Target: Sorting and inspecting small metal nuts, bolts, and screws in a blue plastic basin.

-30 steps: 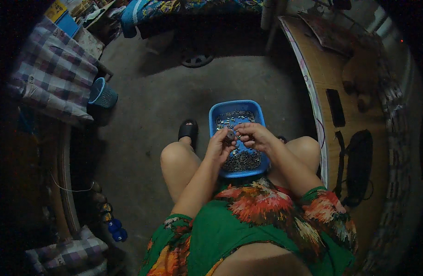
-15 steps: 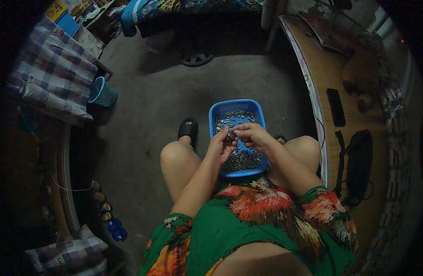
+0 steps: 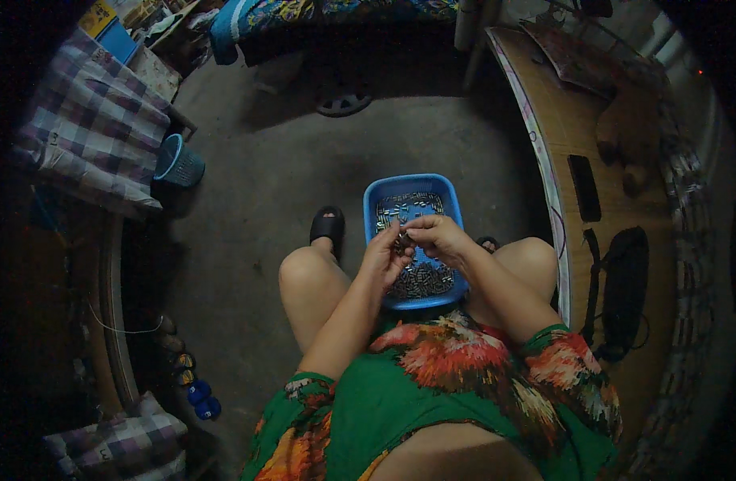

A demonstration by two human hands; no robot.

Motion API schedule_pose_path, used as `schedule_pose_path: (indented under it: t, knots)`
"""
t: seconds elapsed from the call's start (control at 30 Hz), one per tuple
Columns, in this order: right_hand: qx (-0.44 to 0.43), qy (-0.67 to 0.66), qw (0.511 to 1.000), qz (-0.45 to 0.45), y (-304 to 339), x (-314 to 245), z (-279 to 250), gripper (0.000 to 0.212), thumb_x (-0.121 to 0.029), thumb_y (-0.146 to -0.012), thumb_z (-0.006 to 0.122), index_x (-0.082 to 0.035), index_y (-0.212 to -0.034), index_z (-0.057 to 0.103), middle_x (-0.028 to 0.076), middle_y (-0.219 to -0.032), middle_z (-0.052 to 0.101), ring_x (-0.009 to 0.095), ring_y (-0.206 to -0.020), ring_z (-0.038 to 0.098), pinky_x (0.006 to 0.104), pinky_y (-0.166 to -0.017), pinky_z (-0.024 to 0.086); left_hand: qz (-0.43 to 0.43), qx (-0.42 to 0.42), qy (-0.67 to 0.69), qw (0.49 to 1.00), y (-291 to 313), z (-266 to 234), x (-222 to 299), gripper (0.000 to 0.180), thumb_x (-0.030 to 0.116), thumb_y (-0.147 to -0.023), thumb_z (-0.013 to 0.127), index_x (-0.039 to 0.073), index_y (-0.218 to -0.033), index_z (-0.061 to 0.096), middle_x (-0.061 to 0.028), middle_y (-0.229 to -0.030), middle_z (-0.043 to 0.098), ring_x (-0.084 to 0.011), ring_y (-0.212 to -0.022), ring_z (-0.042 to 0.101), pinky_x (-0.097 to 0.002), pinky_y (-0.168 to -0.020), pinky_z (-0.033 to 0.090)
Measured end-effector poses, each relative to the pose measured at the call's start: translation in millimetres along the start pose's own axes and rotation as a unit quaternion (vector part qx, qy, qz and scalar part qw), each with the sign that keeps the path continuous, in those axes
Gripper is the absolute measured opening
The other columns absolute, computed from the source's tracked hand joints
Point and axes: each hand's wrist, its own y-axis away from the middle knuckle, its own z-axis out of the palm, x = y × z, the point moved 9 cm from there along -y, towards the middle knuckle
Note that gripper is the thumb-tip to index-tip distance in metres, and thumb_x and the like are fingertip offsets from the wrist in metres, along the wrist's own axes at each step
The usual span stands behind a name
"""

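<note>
A small dark-grey, seemingly metal piece (image 3: 402,240) sits in my curled left hand (image 3: 382,256), above the blue rectangular plastic basin (image 3: 420,304); my pinched right hand (image 3: 442,237) (on what, I can't tell) covers more of it than 1 second ago, so handwork seems underway.

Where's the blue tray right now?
In the head view, slightly right of centre: the tray is between the knees, beneath the left hand and the right hand.
</note>
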Motion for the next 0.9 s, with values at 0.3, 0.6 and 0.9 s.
schedule_pose_path:
  t: [0.3,0.6,0.9]
  knots:
    - [-0.007,0.022,1.0,-0.006,3.3,-4.7,2.5,0.019,-0.016,-0.077,0.06,-0.006,-0.093,0.06,-0.001,-0.065,0.054,0.004,-0.047,0.039,0.0179,-0.041,0.026,0.006,-0.006,-0.013,1.0,-1.3,-3.1,-0.7,0.033,0.038,-0.082,0.051,0.007,-0.092,0.054,-0.0044,-0.069,0.053,-0.0114,-0.054,0.049,-0.0196,-0.042,0.04]
    - [0.004,0.013,1.0,-0.006,2.5,-3.0,-0.3,0.02,-0.018,-0.075,0.062,-0.006,-0.092,0.06,-0.002,-0.065,0.055,0.004,-0.048,0.04,0.018,-0.041,0.027,0.017,-0.006,-0.023,1.0,1.1,2.3,2.8,0.031,0.038,-0.082,0.052,0.007,-0.088,0.054,-0.0034,-0.069,0.054,-0.0114,-0.055,0.05,-0.0189,-0.043,0.04]
    - [0.014,0.077,0.997,-0.001,-0.2,-0.3,-6.8,0.02,-0.019,-0.075,0.061,-0.008,-0.091,0.056,-0.002,-0.065,0.053,0.005,-0.05,0.041,0.0183,-0.041,0.028,0.029,-0.036,-0.036,0.998,3.8,7.1,6.3,0.03,0.037,-0.082,0.052,0.008,-0.088,0.052,-0.0052,-0.073,0.056,-0.0118,-0.057,0.05,-0.0205,-0.047,0.041]
